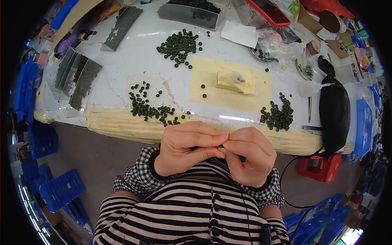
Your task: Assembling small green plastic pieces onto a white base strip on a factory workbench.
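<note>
Piece in hand: one small dark green piece, mostly hidden by fingertips; only a sliver shows. It sits off the table, in front of the body, just beyond the table's near edge.
Left grip: left hand, thumb and forefinger brought together, pinching the piece from its left.
Right grip: right hand, thumb and fingertips closed in on the piece from its right, meeting the left fingertips.
Key relation: piece lies directly between the two sets of fingertips; neither hand clearly nearer, both appear to touch it. Long axis: too small and covered to tell.
Near-left pile: loose green pieces at the table's near side, just beyond the left hand.
Near-right pile: similar pieces, beyond the right hand and to its right.
Far pile: more pieces, well apart from both hands.
Yellow sheet: sheet flat beyond the hands, bearing a pale block with a small peg, plus two loose pieces left of it.
</note>
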Motion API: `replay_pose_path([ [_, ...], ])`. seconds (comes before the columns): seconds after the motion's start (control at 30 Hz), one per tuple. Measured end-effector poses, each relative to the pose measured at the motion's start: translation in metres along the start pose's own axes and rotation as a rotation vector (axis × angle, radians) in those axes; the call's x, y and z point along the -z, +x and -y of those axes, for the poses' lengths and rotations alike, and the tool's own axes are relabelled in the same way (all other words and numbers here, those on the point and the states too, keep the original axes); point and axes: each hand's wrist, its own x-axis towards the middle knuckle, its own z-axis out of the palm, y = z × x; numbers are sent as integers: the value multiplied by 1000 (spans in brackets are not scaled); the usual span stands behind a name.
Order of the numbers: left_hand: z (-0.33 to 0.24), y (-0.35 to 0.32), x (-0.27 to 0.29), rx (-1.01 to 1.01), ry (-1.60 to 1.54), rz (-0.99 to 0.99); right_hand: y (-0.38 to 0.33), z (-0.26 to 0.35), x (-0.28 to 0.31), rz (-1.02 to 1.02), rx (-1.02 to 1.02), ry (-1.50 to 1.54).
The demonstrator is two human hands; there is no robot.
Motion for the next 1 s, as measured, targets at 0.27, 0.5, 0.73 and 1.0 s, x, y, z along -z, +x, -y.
replay_pose_path([
  [0.27, 0, -2, 0, -13, 17, 14, -1, 0, 2, 21, 18, -9],
  [0.5, 3, 0, -5, 141, -296, -80, 1, 0, -1, -60, -26, -49],
  [0.73, 9, -1, -4, 317, -446, -91, -2, -2, -6, -111, -11, -54],
  [1.0, 7, 1, -5, 388, -509, -100, -2, -1, -6, -103, -6, -71],
])
